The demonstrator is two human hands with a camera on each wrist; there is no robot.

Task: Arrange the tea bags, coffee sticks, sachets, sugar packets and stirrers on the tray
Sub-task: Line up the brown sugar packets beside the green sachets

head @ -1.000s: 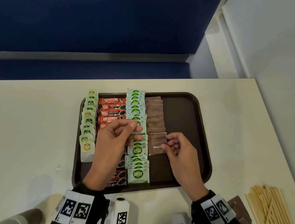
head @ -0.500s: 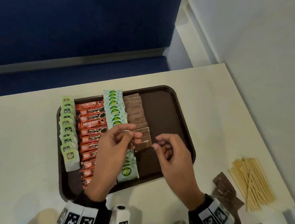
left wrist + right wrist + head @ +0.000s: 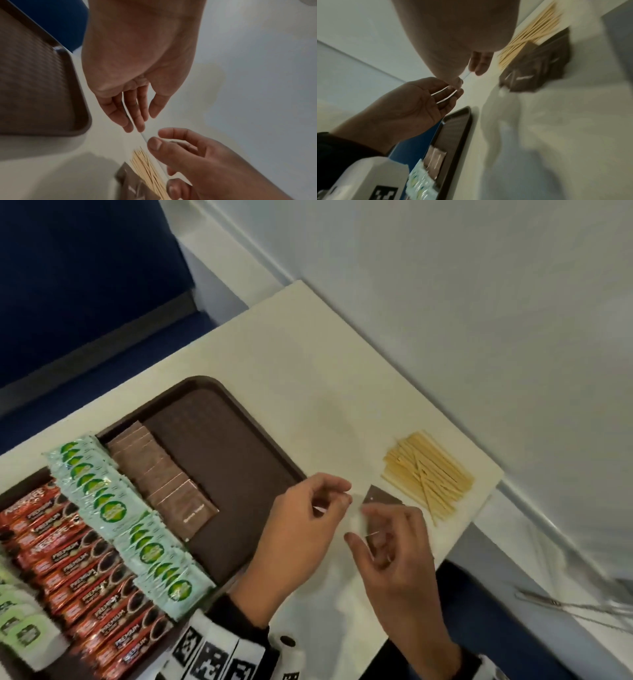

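**A:** Status, big to small?

**B:** Table (image 3: 308, 364) carries the tray (image 3: 233, 467). 4 rows lie on the tray, left to right: tea bags (image 3: 24, 631), coffee sticks (image 3: 68, 559), sachets (image 3: 113, 508), sugar packets (image 3: 164, 474). The tray's right part is bare. The stirrers (image 3: 428, 470) are piled on the table, well right of the tray. The loose sugar packets (image 3: 380, 496) lie just beside that pile, on its near-left side.

**A:** Step?

**B:** My read is a sugar restock: the row stops short of the near rim.

**A:** Hands?

**B:** Left hand (image 3: 301, 529) has its fingers curled round thin flat packets (image 3: 444, 94). They show edge-on, so I can't tell the kind. Right hand (image 3: 394, 553) is loosely curled above the loose sugar packets. I can't tell whether it grips anything.

**A:** Next?

**B:** Probably pick 1 loose packet and lay it overlapping the row's near end. The stirrers likely go on the bare right strip after that.

**A:** Delta vs 0.5 s ago?

**B:** Both hands were over the tray at the sugar row's near end. Now both are past its right rim, over the table. The view has swung right.
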